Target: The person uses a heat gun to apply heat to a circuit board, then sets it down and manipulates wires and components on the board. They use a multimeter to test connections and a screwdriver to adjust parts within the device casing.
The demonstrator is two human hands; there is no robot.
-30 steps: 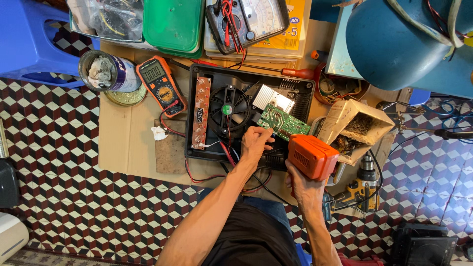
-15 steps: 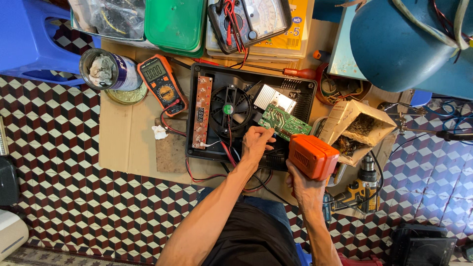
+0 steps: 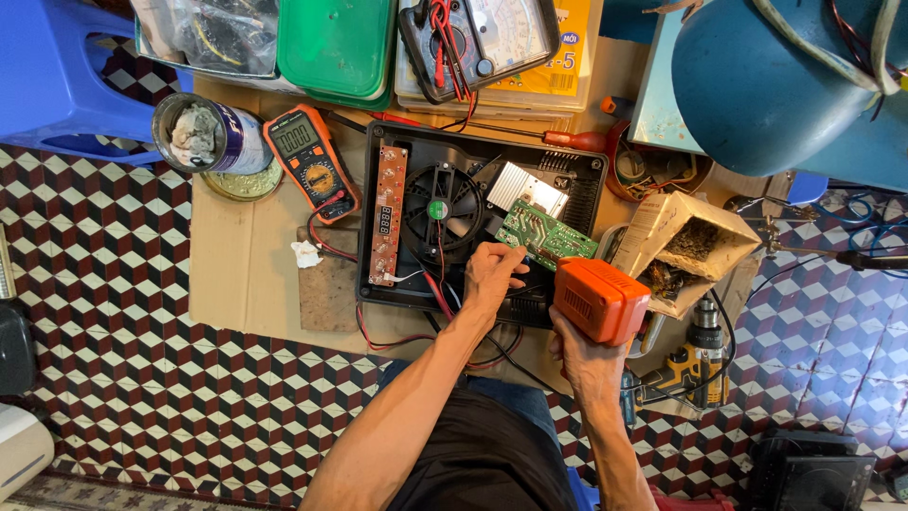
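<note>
**Hands at the opened black appliance, orange tool raised**

Head view: the person's left hand (image 3: 494,274) rests inside the opened black housing (image 3: 407,293), its fingers (image 3: 509,257) curled narrow and pressing down beside the green circuit board (image 3: 546,234), which lies tilted at the housing's right side. I cannot tell whether they pinch a wire or only steady the board. The right hand (image 3: 584,352) is wrapped firmly round the grip of an orange power tool (image 3: 602,299), a blocky plastic body with vent slots, held just right of the board; its tip is hidden. To judge by this, the step in hand is work on the board's mounting or joints, one hand bracing, the other bringing the tool in. The next move would call for a steady tip and care around the red and black wires (image 3: 416,336) looping out of the housing's near edge.

Inside the housing sit a round black fan (image 3: 441,206), a ribbed silver heat sink (image 3: 532,188) and a narrow brown control strip (image 3: 388,213). All of it lies on flat cardboard (image 3: 236,274) over the patterned tile floor (image 3: 123,397). An orange multimeter (image 3: 310,161) lies left of the housing, an open tin (image 3: 203,132) beyond it, a torn cardboard box (image 3: 695,237) to the right.
</note>
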